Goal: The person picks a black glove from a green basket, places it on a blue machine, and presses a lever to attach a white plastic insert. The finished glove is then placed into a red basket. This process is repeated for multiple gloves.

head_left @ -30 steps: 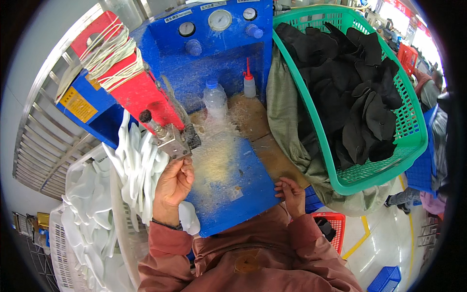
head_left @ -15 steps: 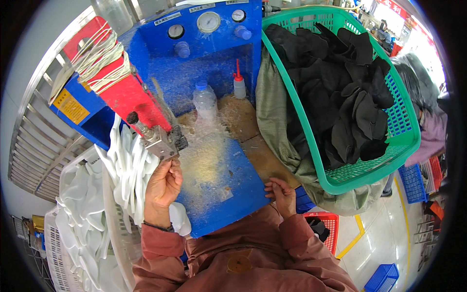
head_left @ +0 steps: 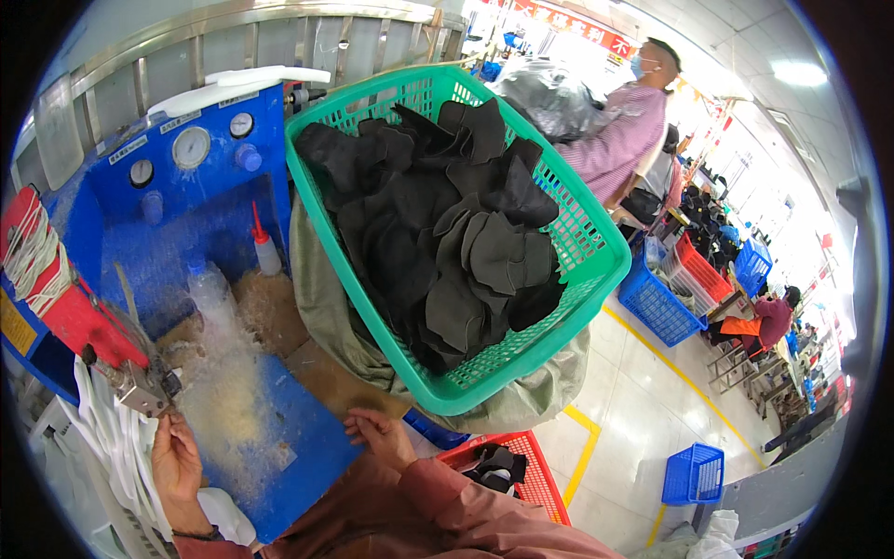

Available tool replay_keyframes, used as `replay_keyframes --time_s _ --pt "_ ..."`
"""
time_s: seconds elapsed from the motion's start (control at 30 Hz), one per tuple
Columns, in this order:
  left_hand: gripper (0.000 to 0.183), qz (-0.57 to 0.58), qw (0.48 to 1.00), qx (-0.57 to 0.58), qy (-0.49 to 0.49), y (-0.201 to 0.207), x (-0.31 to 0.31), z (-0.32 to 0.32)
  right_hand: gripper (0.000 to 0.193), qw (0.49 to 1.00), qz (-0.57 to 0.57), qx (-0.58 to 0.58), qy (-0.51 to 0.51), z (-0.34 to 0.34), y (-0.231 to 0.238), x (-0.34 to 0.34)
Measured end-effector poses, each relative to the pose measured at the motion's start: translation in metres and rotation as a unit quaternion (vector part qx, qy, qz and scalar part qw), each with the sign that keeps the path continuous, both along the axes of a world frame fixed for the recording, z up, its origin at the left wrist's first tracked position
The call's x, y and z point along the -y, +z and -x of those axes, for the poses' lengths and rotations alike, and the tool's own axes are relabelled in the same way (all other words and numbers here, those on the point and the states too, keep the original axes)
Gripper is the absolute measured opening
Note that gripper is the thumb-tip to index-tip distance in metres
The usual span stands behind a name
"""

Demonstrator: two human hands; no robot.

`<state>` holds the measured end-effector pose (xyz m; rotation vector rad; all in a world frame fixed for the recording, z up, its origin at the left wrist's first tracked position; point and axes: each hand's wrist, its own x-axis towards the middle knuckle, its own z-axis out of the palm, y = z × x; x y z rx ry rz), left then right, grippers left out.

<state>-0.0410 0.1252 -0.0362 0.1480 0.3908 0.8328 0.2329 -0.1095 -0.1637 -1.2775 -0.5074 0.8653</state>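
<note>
bunching its fingertips, left hand (head_left: 177,460) has metal head (head_left: 143,396) just above them, pinch unclear; right hand (head_left: 387,440) curls loosely, blue board (head_left: 315,433) beside its fingers; risk: a dropping metal head could nip left fingertips

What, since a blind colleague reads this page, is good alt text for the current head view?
Bare left hand just below the silvery metal block on a red, cord-wrapped machine arm; bare right hand by the right edge of a dusty blue board. To the right is a green plastic basket of thin black pieces.
</note>
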Motion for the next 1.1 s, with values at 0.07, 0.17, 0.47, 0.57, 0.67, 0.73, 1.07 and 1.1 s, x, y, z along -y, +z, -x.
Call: replay_keyframes --time_s 0.07,0.17,0.47,0.57,0.67,0.73,1.07,1.1 --pt "0.019 -0.009 1.000 0.003 -0.004 0.000 0.001 -0.003 0.030 1.000 -0.010 0.009 0.001 -0.001 0.001 -0.001" --pt "0.019 -0.019 1.000 -0.004 0.005 0.000 0.003 -0.007 0.029 1.000 0.015 0.000 0.006 -0.001 0.001 0.001" --pt "0.019 -0.067 0.997 0.030 0.004 -0.010 0.008 -0.019 0.028 1.000 0.025 -0.010 0.009 -0.003 -0.006 0.000" --pt "0.020 -0.108 0.994 0.032 0.012 -0.011 0.010 -0.021 0.029 1.000 -0.015 -0.014 0.005 -0.003 -0.010 -0.001" --pt "0.022 -0.130 0.991 0.004 0.040 -0.008 0.019 -0.024 0.028 1.000 -0.022 0.000 0.003 -0.002 -0.012 -0.001" --pt "0.023 -0.175 0.984 -0.005 0.030 -0.005 0.024 -0.027 0.028 1.000 -0.018 0.007 0.002 -0.003 -0.011 0.000" --pt "0.013 -0.149 0.976 -0.063 0.143 0.005 0.035 -0.043 0.025 1.000 -0.017 -0.010 -0.012 -0.003 -0.003 0.001" --pt "0.013 -0.142 0.977 -0.056 0.146 0.006 0.037 -0.045 0.025 1.000 -0.011 -0.011 -0.013 -0.003 -0.002 0.001"
